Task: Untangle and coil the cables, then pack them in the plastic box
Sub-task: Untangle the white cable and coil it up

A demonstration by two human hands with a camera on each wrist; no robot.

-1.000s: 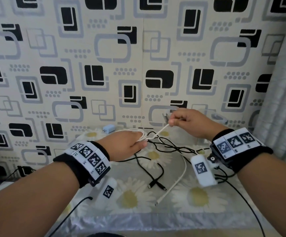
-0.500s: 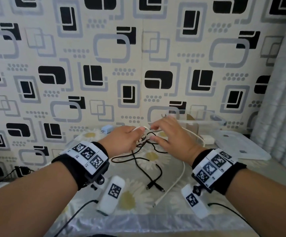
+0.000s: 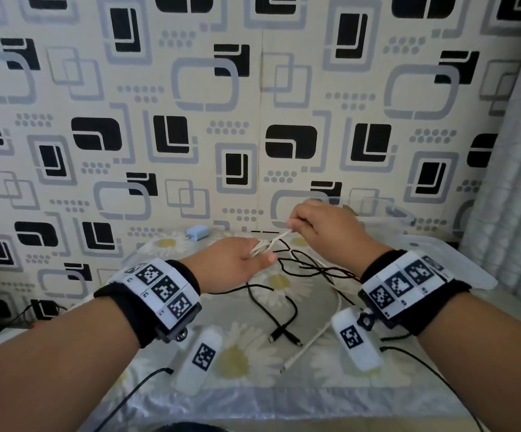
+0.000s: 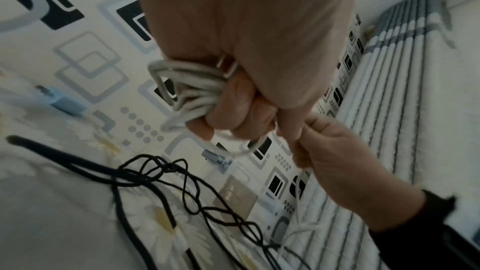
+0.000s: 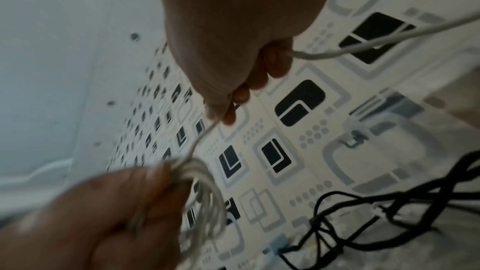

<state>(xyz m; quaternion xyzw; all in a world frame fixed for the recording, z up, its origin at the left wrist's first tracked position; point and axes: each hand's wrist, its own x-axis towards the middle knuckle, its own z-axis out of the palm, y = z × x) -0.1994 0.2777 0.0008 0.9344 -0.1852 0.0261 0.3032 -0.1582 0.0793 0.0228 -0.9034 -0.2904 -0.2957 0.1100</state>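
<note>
**Three views on one cable bundle**

The head view looks forward and down over the white cable [image 3: 263,247]. Each wrist view sits close behind its own hand, facing that cable [image 4: 187,87] [image 5: 205,188]; all three share it.

White cable [image 3: 312,341], greyish where coiled. Black cables [image 3: 287,307] in a tangle. Tablecloth [image 3: 146,391] pale grey, printed with white daisies, yellow centres. Wallpaper [image 3: 253,98] cream, with black and grey rounded squares and grey dots. Small charger plug [image 3: 198,232] light blue. Curtain [image 3: 515,182] white-grey check. Wristbands [image 3: 159,291] black, bearing black-and-white square markers.
</note>
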